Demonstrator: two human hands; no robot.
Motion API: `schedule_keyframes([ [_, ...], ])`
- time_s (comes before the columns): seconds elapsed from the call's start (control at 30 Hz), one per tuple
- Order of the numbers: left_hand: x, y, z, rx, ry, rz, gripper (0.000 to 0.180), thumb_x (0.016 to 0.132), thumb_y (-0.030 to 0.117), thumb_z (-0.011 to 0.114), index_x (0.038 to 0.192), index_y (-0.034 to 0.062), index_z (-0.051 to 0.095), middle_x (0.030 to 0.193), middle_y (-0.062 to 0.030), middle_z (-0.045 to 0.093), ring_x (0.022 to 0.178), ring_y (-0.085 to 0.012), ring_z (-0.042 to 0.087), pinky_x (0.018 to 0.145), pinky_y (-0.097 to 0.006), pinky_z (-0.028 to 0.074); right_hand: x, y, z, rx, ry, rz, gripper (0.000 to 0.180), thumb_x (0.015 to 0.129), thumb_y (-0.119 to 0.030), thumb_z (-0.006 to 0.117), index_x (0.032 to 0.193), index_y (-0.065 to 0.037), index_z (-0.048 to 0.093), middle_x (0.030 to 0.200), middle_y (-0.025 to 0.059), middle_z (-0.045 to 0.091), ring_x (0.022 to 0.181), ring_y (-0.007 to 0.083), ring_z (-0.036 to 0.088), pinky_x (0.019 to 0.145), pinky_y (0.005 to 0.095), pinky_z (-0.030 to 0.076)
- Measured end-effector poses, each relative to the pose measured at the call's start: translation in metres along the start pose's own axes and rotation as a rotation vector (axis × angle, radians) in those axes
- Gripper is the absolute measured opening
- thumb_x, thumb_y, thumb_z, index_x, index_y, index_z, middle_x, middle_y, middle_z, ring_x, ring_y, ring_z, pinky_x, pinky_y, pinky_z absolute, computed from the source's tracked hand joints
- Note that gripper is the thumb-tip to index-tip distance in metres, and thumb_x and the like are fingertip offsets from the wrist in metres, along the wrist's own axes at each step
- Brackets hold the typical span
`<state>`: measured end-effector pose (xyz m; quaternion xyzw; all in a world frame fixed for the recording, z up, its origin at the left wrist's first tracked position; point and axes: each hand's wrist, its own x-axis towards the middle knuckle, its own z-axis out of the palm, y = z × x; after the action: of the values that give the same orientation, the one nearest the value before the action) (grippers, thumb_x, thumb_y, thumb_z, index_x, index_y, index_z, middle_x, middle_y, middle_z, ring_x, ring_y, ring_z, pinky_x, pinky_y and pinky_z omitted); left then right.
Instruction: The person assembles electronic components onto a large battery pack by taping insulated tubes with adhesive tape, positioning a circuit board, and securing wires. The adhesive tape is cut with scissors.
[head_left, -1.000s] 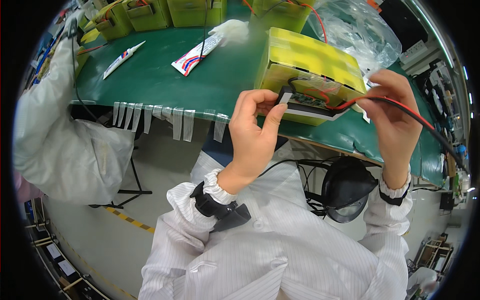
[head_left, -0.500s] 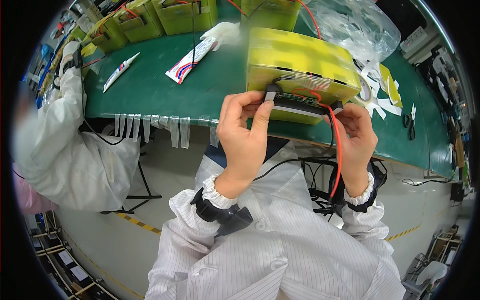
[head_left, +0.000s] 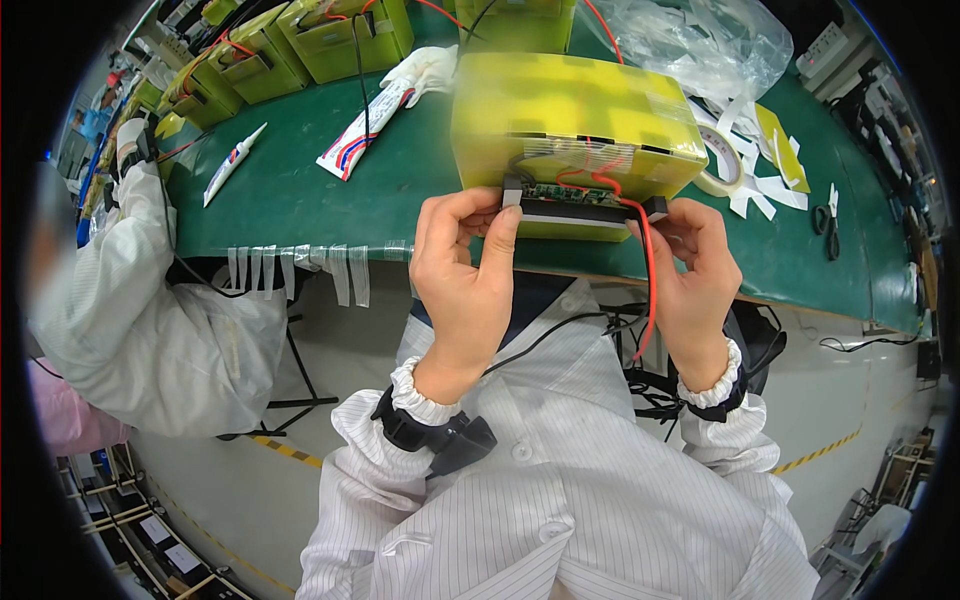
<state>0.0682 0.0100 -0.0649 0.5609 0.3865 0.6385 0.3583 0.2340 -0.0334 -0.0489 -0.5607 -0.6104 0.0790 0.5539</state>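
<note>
Okay, counting from where I'm standing: one big yellow box point(head_left: 610, 95) up front on the green table point(head_left: 280, 195), at least four more boxes point(head_left: 350, 45) behind it. Two tubes, a fat one point(head_left: 362, 135) and a skinny one point(head_left: 233, 165), plus one roll of tape point(head_left: 716, 187) and one pair of scissors point(head_left: 832, 222).

There's one circuit board point(head_left: 558, 193), narrow and green, above a long black strip point(head_left: 575, 212) with blocky ends, at the big box's front face. Can't tell if it's touching. A thick red wire point(head_left: 651, 270) droops off its right side. Left hand point(head_left: 462, 275) pinches the left end, thumb in front; right hand point(head_left: 695, 275) has fingers curled round the right end.
</note>
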Motion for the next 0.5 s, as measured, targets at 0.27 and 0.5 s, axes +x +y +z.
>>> schedule_keyframes([
  [0.27,-0.0008,-0.0025,-0.0041,0.017,-0.05,0.0,0.015,0.08,0.002,0.06,0.091,-0.0054,0.052,0.089,-0.0083,0.05,0.075,-0.0138,0.054,0.069,-0.024,0.045,-0.0013,-0.0021,0.001,-0.021,-0.005,-0.009,0.022,0.074,0.007,0.06,0.094,0.003,0.051,0.082,0.0113,0.058,0.072,0.0178,0.062,0.065,0.0264,0.052],
  [0.5,0.0,-0.0003,-0.0036,0.074,-0.051,0.022,0.015,0.08,0.002,0.06,0.09,-0.0055,0.052,0.088,-0.0089,0.05,0.074,-0.0141,0.053,0.068,-0.025,0.046,-0.002,-0.0007,0.0031,-0.046,0.011,-0.027,0.022,0.073,0.007,0.061,0.093,0.004,0.051,0.082,0.0121,0.058,0.071,0.02,0.062,0.065,0.0273,0.052],
])
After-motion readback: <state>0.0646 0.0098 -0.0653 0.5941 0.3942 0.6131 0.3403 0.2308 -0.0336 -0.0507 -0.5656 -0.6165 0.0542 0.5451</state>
